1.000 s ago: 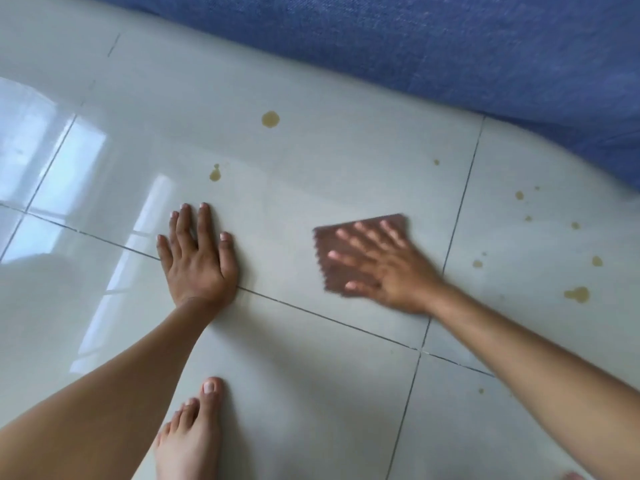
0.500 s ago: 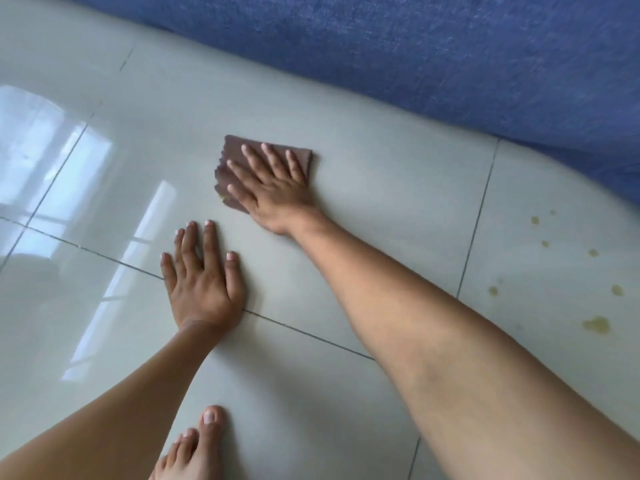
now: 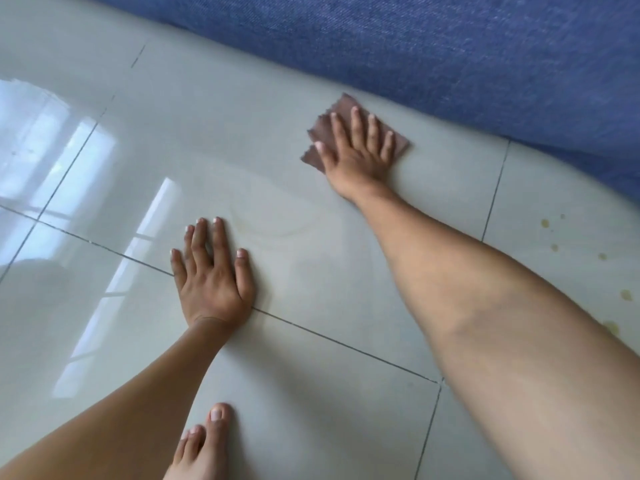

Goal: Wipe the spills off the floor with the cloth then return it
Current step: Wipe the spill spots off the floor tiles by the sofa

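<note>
Wiping step — our right hand (image 3: pixel 356 157) presses flat, fingers spread, on the brown cloth (image 3: pixel 398 142) beside the blue fabric (image 3: pixel 450 57); left hand (image 3: pixel 211 278) splayed on floor (image 3: pixel 311 271); next, we judge, the yellow spills (image 3: pixel 554 247) rightward.

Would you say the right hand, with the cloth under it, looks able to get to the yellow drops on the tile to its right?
Probably yes. The right hand presses the cloth flat, and only bare floor lies between it and the drops.
</note>
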Available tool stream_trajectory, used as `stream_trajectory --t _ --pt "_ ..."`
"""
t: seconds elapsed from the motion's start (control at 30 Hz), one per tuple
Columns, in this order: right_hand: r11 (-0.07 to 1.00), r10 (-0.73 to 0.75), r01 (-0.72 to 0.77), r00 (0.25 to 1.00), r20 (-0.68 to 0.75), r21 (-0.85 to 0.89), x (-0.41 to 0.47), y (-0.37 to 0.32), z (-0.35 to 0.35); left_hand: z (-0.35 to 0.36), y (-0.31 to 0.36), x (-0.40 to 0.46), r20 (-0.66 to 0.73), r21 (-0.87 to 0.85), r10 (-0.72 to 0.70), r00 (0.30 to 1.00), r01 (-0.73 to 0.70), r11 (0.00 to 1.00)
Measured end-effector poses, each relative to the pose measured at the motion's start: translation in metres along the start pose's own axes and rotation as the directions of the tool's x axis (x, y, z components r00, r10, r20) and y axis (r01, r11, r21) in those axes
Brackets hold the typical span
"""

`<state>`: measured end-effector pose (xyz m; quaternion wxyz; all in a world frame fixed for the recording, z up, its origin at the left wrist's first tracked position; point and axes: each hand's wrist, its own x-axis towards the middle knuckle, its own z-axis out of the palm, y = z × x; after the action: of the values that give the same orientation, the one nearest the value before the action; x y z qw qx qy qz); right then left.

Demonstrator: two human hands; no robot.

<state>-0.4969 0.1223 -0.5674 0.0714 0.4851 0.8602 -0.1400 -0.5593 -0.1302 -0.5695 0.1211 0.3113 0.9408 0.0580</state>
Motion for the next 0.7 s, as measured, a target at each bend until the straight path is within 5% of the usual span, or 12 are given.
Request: stream_trajectory --t 0.17,0.3,0.37,0.47,0.57,0.7 --pt "0.919 -0.392 0.395 0.916 0.084 -0.016 -0.051 -0.072 0.024 0.0 0.0 0.002 0.006 0.011 0.006 1.0 -0.006 1.0" --pt "0.695 -0.707 0.718 0.693 0.139 -0.045 -0.123 -0.012 0.036 -0.004 -0.002 0.001 0.015 -0.022 0.006 1.0 -0.006 1.0" --pt "0.649 -0.739 0.752 0.659 0.141 -0.113 -0.127 0.039 0.032 -0.004 -0.003 0.001 0.025 -0.031 0.002 1.0 -0.001 1.0" --pt "0.792 -0.574 0.591 0.806 0.142 -0.152 -0.099 0.085 0.014 -0.003 -0.002 0.001 0.025 -0.026 -0.006 1.0 0.007 1.0" --pt "0.95 -0.28 0.275 0.96 -0.016 -0.148 -0.054 0.072 0.003 -0.003 0.0 0.002 0.024 -0.021 -0.01 1.0 0.01 1.0" --pt "1.0 -0.005 0.005 0.999 -0.039 0.0 -0.009 -0.011 0.007 -0.002 -0.001 0.002 0.023 -0.019 -0.01 1.0 0.011 1.0"
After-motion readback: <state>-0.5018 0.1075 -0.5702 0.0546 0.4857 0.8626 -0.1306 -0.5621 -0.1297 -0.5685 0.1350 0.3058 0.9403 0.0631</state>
